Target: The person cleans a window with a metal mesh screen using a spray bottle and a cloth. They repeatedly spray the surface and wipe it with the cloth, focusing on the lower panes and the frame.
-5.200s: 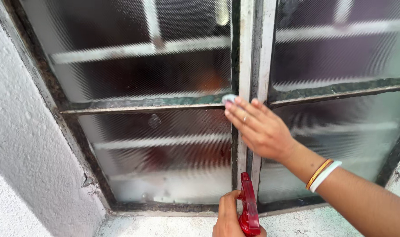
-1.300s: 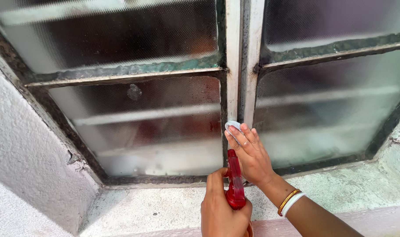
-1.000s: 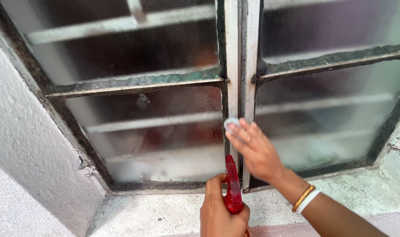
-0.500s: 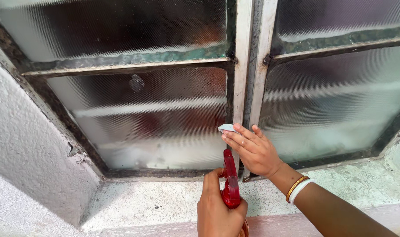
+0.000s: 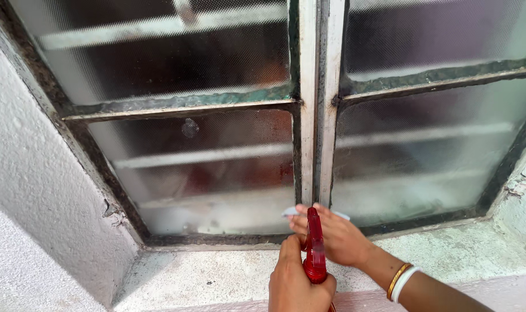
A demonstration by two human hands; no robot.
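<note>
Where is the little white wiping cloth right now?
In the head view, the white cloth sits low at centre under the right hand, against the bottom of the window's middle frame bar, behind the red spray bottle.

Place: we take it for a home, at an old window (image 5: 315,115).
Frame: we see worn, flaking metal bars around frosted glass panes (image 5: 211,167).
Below the window: a rough, stained sill (image 5: 217,271).
Left of the window: a whitewashed, textured wall (image 5: 32,190).
</note>
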